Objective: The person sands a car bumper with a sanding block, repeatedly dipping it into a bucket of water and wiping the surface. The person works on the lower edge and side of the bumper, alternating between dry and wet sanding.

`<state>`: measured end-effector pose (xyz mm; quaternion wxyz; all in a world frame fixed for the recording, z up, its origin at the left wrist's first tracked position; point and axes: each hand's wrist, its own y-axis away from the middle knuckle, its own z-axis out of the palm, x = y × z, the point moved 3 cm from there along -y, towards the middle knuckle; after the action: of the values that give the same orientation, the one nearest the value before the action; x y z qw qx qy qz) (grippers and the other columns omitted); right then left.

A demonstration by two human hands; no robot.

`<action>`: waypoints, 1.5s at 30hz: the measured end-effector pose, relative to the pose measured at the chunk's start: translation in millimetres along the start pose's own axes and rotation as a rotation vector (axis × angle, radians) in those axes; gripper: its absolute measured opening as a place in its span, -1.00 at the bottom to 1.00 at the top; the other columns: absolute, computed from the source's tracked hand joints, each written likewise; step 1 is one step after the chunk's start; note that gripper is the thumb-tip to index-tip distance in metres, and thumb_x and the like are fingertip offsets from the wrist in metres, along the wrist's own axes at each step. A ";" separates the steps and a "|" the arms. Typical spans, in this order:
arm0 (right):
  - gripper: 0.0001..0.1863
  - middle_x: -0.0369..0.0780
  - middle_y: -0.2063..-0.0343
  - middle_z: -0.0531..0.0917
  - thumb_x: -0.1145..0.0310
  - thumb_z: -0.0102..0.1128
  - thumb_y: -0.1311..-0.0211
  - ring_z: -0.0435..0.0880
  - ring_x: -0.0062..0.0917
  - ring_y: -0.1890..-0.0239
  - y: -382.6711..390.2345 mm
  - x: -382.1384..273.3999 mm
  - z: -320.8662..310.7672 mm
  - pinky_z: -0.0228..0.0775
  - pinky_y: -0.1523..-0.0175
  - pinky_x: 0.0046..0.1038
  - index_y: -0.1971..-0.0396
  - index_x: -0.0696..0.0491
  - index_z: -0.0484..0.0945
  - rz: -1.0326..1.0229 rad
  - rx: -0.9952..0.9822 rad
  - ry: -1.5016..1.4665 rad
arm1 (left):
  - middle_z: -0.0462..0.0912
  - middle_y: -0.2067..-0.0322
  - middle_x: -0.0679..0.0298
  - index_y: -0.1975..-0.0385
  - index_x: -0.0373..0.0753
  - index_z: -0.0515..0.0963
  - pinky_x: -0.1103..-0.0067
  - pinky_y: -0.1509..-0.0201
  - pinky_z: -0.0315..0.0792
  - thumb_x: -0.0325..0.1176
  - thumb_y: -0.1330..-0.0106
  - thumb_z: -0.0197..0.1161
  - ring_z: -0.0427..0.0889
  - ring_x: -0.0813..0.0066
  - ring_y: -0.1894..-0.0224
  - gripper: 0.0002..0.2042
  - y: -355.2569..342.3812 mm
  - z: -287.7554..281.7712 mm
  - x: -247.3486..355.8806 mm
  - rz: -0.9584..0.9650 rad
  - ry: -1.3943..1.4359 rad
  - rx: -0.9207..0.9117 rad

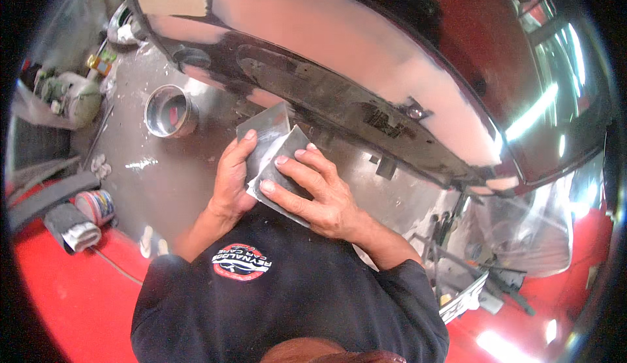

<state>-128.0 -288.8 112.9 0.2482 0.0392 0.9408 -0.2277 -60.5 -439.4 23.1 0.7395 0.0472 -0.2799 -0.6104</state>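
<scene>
Both my hands are in front of my chest, gripping a dark grey sheet of what looks like sandpaper (294, 175), bent so a pale strip shows between two grey faces. My left hand (227, 179) is closed on the left part, its thumb on top and its other fingers hidden underneath. On the right part, my right hand (326, 200) presses several fingers over the face; its thumb is hidden. Just beyond the sheet curves a dark red car body panel (555, 111) with sanded, pinkish patches (313, 27).
A round metal bucket (171, 111) with something red inside stands on the grey floor at left. Nearby are a printed can (96, 206), a grey roll (70, 226) and cluttered gear (72, 98). Clear plastic sheeting (539, 236) and a metal-framed stand (460, 294) are at right.
</scene>
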 end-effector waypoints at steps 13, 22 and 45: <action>-0.40 -0.28 -0.04 0.59 0.44 0.30 0.11 0.53 -0.27 -0.04 31.8 69.1 -7.8 0.38 -0.10 -0.21 -0.09 -0.08 0.61 -0.263 -0.272 -0.054 | 0.59 0.00 0.14 -0.14 -0.37 0.46 0.42 -0.15 0.45 -0.18 -0.57 0.00 0.60 0.39 0.01 -0.62 46.7 -22.3 -125.4 0.737 -0.489 0.563; -0.28 -0.28 -0.15 0.57 0.59 0.35 0.16 0.51 -0.21 -0.11 78.1 76.4 -32.1 0.41 -0.19 -0.20 -0.17 -0.11 0.58 -0.423 -0.541 -0.297 | 0.68 0.21 0.19 0.04 -0.32 0.51 0.52 0.19 0.59 -0.29 -0.51 0.12 0.69 0.44 0.27 -0.77 81.4 13.4 -157.9 1.032 -0.051 0.913; -0.46 -0.20 0.07 0.68 0.64 0.20 0.12 0.58 -0.24 0.03 126.4 70.6 9.7 0.46 -0.08 -0.26 0.03 -0.04 0.72 -0.781 -0.519 -0.239 | 0.65 0.32 0.31 0.17 -0.40 0.57 0.53 0.20 0.47 -0.26 -0.51 0.15 0.51 0.58 0.32 -0.74 112.0 3.4 -262.8 1.100 -0.445 1.255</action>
<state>-161.7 -183.0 19.5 0.2523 -0.4066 0.8757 -0.0644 10.3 -166.2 -21.5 0.6951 0.1841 -0.6866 0.1069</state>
